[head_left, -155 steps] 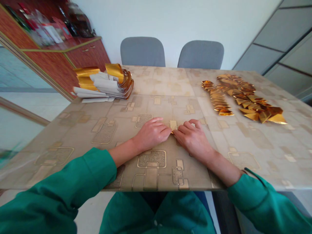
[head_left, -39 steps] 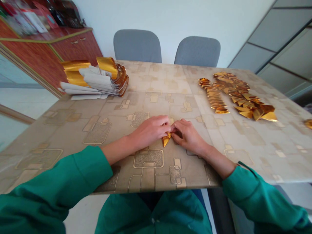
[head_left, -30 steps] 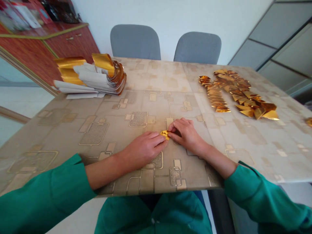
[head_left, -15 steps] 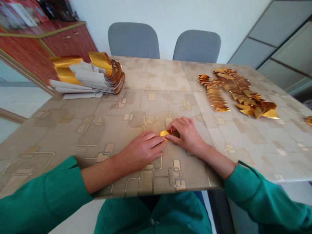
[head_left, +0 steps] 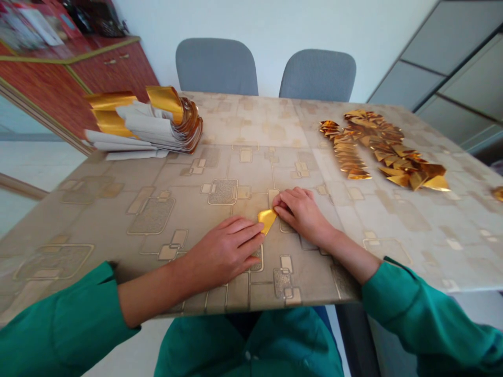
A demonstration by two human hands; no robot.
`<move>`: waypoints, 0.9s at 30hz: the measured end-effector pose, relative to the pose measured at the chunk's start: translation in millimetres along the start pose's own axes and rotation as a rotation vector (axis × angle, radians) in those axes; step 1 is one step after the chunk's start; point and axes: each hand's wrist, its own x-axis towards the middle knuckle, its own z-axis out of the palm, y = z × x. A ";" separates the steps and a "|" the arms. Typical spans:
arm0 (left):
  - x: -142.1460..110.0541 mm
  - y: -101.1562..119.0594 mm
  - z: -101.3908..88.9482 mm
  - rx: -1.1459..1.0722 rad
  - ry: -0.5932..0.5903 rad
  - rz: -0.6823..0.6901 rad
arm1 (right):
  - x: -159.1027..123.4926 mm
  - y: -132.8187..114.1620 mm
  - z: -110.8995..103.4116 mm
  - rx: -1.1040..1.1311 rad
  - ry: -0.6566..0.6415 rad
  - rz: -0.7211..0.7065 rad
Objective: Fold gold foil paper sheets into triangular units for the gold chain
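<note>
Seated person at a patterned table (head_left: 98, 220), both bare hands resting flat on it, apart, no pinch. Small gold foil piece (head_left: 268, 220), folded to a pointed shape, lies on the table between them. R hand (head_left: 302, 211) has its fingertips at the piece's upper edge; L hand (head_left: 223, 250) sits just beside its lower tip. Further off: pile of folded gold triangles (head_left: 396, 152) ahead R, stack of gold-&-white strips (head_left: 157, 123) ahead L.
</note>
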 end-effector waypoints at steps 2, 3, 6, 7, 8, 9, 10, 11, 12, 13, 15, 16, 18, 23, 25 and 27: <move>1.4 -0.5 -0.2 -0.014 0.003 -0.026 | 0.4 -1.6 -1.8 -0.006 -0.006 -0.019; 3.0 -1.2 -0.1 -0.027 0.014 -0.036 | 0.2 -2.9 -2.8 -0.008 -0.006 -0.031; 9.6 -5.6 0.1 -0.067 0.057 -0.053 | -1.3 -7.4 -5.0 -0.013 -0.004 -0.084; 11.7 -7.9 -0.4 -0.085 0.072 -0.058 | -1.7 -8.1 -5.2 -0.010 -0.013 -0.104; 13.4 -10.5 -1.2 -0.109 0.085 -0.067 | -2.0 -8.3 -5.1 0.000 -0.026 -0.121; 14.5 -13.4 -2.4 -0.139 0.101 -0.085 | -2.0 -7.9 -4.9 0.019 -0.039 -0.133; 15.0 -16.4 -3.7 -0.174 0.115 -0.116 | -1.8 -6.9 -4.5 0.045 -0.048 -0.139; 15.0 -19.2 -5.1 -0.207 0.131 -0.161 | -1.4 -5.7 -4.2 0.077 -0.051 -0.139; 14.6 -21.6 -6.3 -0.235 0.146 -0.217 | -0.9 -4.4 -4.1 0.113 -0.049 -0.135; 14.3 -23.5 -7.2 -0.256 0.160 -0.280 | -0.5 -3.1 -4.4 0.149 -0.042 -0.129; 14.6 -24.9 -8.0 -0.295 0.173 -0.398 | -0.2 -1.2 -6.2 0.230 -0.034 -0.127; 15.8 -24.5 -7.8 -0.327 0.166 -0.443 | -0.5 -0.6 -7.6 0.274 -0.029 -0.130; 21.0 -21.8 -7.0 -0.428 0.131 -0.504 | -1.6 0.5 -10.6 0.358 -0.015 -0.138; 42.6 -14.8 -3.5 -0.642 0.068 -0.487 | -5.7 3.4 -11.3 0.553 0.022 -0.095; 47.7 -14.6 -0.6 -0.705 0.109 -0.492 | -6.5 4.5 -9.5 0.675 0.017 -0.044; 47.9 -15.7 4.0 -0.798 0.169 -0.522 | -6.5 5.0 -8.5 0.796 -0.005 0.001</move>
